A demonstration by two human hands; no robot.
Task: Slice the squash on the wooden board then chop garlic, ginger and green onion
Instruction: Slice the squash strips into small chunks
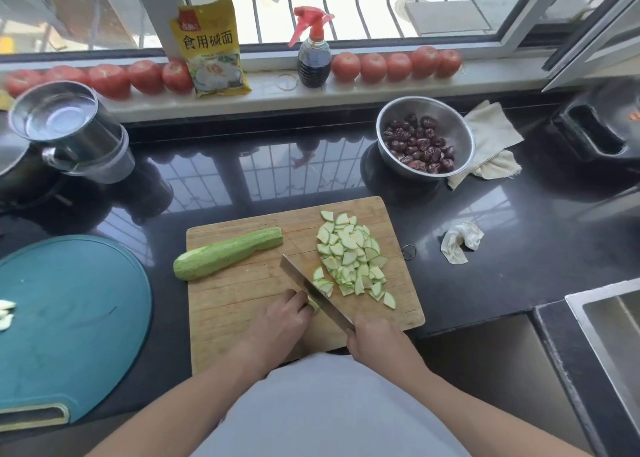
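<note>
One squash half (227,253) lies at the board's (242,301) left, slices (353,254) piled right. Right hand (375,340) grips the knife (313,292); left hand (280,321) pinches a squash end. Ten tomatoes (372,67) line the upper sill.

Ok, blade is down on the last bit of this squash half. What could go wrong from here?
1. The left hand pins a very small squash stub right against the knife; the fingertips may get nicked.
2. The slice pile crowds the blade's far side, so pieces could get pushed off the wooden board.
3. The uncut squash half overhangs the board's left edge and might roll off.
</note>
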